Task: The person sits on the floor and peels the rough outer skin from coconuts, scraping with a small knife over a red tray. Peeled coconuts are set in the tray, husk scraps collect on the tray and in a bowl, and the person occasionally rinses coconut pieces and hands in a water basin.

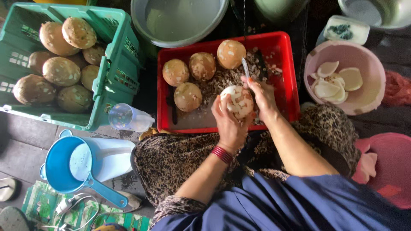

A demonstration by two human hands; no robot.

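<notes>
Peeling step in hand: half-peeled coconut (238,102) was cupped firmly in left hand (229,122) over red crate (280,42). Knife (245,68) was clenched in right hand (263,97), blade against shell. Next cut judged to need coconut turned toward brown skin.

Glossy plastic red tray (280,47), rough coconuts (188,96) (matt)

We curl our left hand (229,117) with fingers (217,102) cupped upward, wrist banded in red; just beside those fingers our right hand (262,96) closes in a grip, both forearms angled forward from our lap
</notes>
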